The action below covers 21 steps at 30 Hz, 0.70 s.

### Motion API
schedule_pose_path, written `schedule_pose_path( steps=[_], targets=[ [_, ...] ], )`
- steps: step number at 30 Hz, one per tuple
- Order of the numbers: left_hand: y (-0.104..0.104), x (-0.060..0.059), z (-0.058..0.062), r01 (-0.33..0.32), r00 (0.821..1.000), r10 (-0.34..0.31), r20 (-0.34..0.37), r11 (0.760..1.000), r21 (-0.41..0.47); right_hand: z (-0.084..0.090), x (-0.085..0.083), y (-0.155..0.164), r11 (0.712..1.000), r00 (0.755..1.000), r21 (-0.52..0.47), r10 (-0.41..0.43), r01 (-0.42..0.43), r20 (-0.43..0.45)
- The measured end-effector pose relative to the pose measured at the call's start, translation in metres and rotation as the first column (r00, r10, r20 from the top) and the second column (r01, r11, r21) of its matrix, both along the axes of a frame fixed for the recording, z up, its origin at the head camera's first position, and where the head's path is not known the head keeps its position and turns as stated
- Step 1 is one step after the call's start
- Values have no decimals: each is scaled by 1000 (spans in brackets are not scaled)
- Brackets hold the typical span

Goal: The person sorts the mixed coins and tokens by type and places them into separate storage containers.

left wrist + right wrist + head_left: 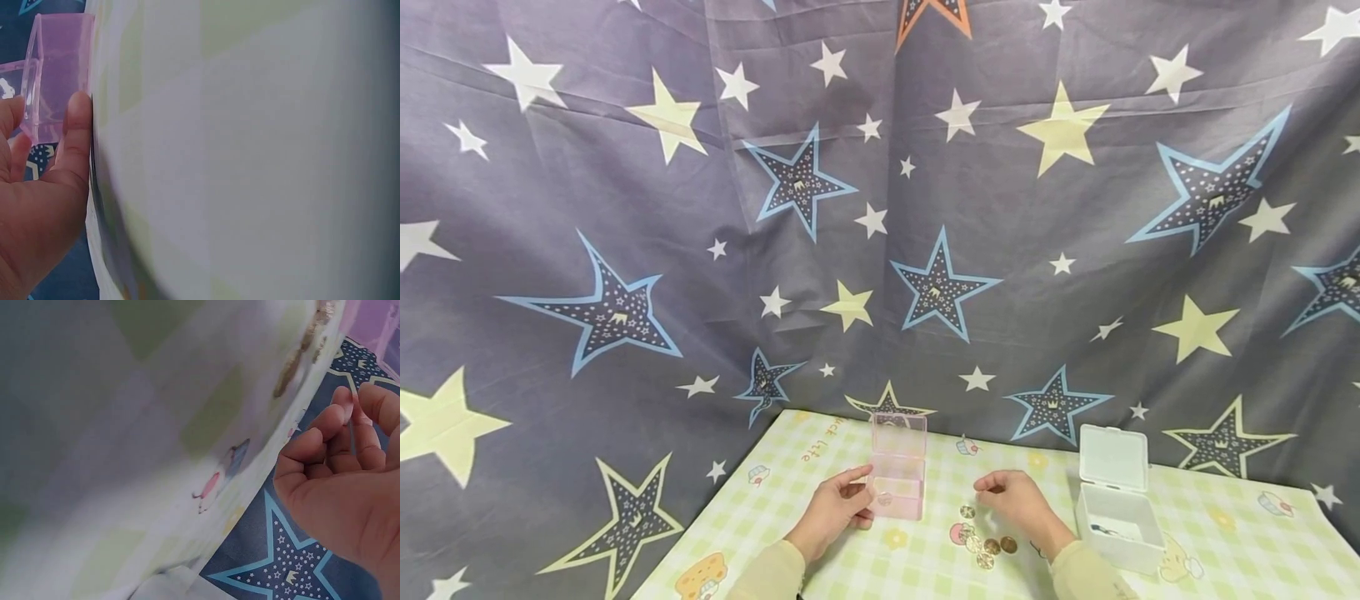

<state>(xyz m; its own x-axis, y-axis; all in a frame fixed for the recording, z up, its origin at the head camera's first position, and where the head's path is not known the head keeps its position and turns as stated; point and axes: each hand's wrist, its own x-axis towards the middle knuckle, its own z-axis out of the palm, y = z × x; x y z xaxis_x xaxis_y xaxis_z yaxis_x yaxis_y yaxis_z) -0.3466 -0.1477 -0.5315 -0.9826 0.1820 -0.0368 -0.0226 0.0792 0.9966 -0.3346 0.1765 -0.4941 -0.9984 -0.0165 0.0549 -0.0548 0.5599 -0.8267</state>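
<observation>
A clear pink box [897,497] stands on the table with its lid raised at the back. A round coin [884,499] shows at its left part. My left hand [837,506] holds the box at its left side, and in the left wrist view the thumb [78,119] lies along the pink wall. To the right of the box hovers my right hand [1017,502], fingers bent and tips close together; whether anything is between them cannot be seen. Below it lie several gold-coloured coins [985,561], some overlapping, with one coin [967,512] nearer the fingertips.
Right of the right hand, a white box [1120,550] stands with its lid up and small dark items [1105,530] inside. A green-and-white checked cloth [820,575] covers the table. Behind the table hangs a dark curtain [1015,333] printed with stars.
</observation>
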Motion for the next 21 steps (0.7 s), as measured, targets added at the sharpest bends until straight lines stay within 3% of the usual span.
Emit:
schedule_pose_path(
  steps=[21],
  targets=[
    [0,2,1,5,1000,-5,4,1000,2,-15,-7,-4,978,994,180,107,-109,17]
  ],
)
